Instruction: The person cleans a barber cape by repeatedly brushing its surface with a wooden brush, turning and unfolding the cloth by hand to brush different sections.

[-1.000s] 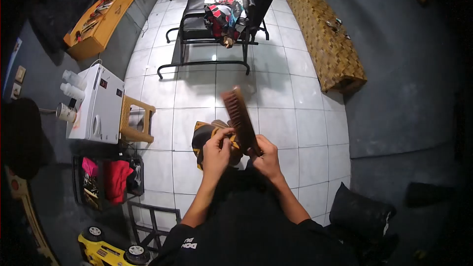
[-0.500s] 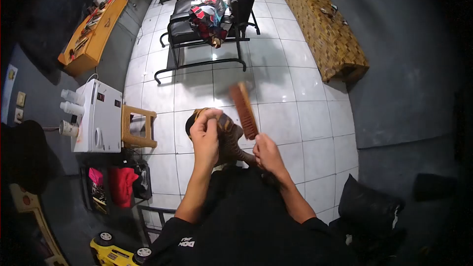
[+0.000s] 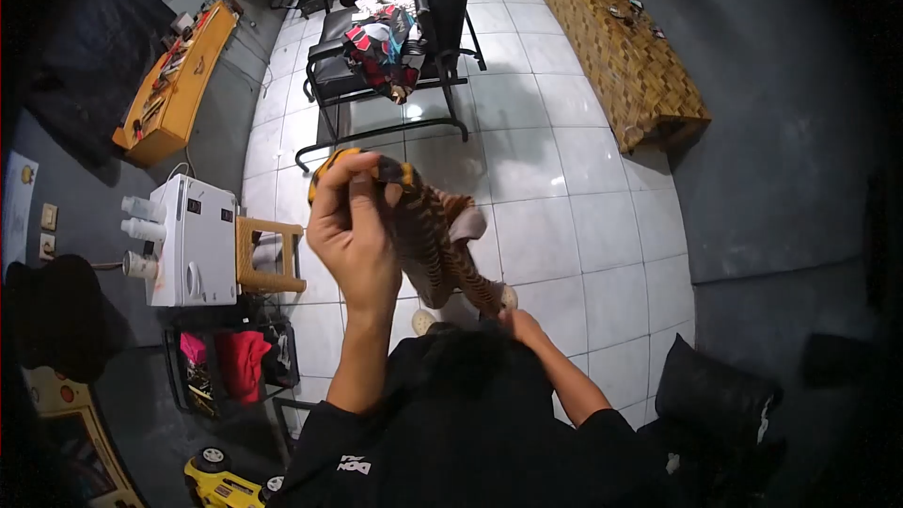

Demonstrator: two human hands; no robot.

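The left hand (image 3: 353,235) is lifting striped cloth (image 3: 425,246) higher, fingers pinching it left of frame centre; the right hand (image 3: 519,324) is dropping lower, its grip impossible to tell.

Over the remote feed I can partly read one marking, the white print (image 3: 354,464) on the black shirt (image 3: 470,433) toward seven o'clock: its letters look to me like DON, and the rest is too small for me to tell. At nine o'clock I see dark labels (image 3: 194,205) on the white fridge (image 3: 209,249), but I cannot read them; the same goes for the jar (image 3: 139,265) standing on that fridge and for the markings on the yellow toy car (image 3: 212,482), between seven and eight o'clock
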